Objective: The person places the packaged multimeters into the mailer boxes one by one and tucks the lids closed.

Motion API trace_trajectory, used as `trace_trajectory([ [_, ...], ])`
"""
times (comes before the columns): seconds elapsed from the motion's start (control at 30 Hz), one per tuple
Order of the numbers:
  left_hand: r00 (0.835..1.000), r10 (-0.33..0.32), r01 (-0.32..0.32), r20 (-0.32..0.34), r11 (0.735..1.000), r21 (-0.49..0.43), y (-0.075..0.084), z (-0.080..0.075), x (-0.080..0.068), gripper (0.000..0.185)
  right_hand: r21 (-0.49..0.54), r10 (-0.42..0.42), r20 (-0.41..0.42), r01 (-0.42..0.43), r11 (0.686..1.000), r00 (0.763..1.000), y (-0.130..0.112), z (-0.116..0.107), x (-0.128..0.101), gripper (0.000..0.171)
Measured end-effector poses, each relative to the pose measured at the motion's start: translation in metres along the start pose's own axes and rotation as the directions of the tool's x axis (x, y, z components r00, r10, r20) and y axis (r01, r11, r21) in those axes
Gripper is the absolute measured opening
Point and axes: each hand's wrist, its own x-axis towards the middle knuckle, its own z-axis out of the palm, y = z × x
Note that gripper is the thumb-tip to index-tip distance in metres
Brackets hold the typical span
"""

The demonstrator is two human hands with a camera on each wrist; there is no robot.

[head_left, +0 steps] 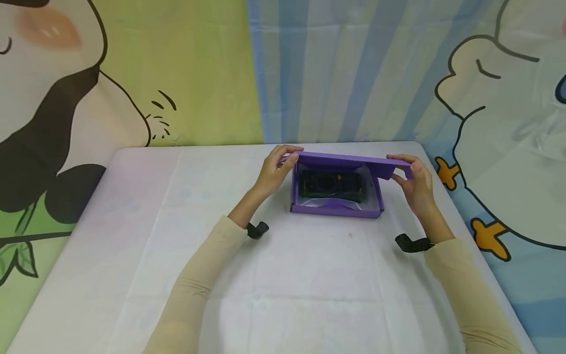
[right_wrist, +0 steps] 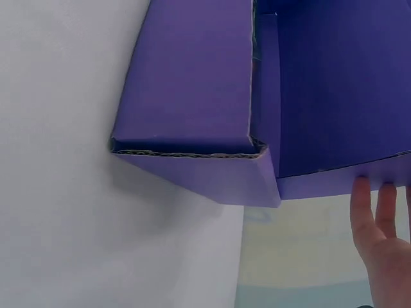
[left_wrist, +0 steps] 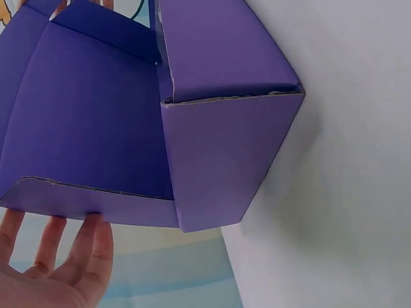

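Left hand (head_left: 273, 169) grips the left end of the raised lid (head_left: 349, 162) of the purple box (head_left: 336, 206), fingers curled over its edge. The box sits mid-table (head_left: 132, 221), a dark device (head_left: 333, 184) inside. Right hand (head_left: 415, 184) pinches the lid's right end.

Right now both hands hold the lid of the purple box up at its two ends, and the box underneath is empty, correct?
Not quite. The left hand and right hand do hold the lid of the purple box at its two ends, but the box is not empty: the head view shows a dark device lying inside it.
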Motion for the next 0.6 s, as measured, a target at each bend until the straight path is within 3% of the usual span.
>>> trace_trajectory([
  [0.27,0.998,-0.014,0.015,0.061,1.000,-0.008,-0.003,-0.005,-0.010,0.094,-0.075,-0.016,0.054,0.020,0.997,0.998,0.005,-0.002,-0.010,0.051],
  [0.47,0.987,-0.004,0.015,0.161,0.998,-0.065,-0.005,-0.010,-0.015,0.093,0.016,-0.049,0.080,0.048,0.999,0.996,0.011,-0.006,-0.019,0.054],
  [0.6,0.980,0.035,-0.021,0.195,0.997,-0.077,-0.006,-0.011,-0.020,0.093,0.070,-0.092,0.131,0.084,0.994,0.987,0.016,-0.008,-0.026,0.056],
])
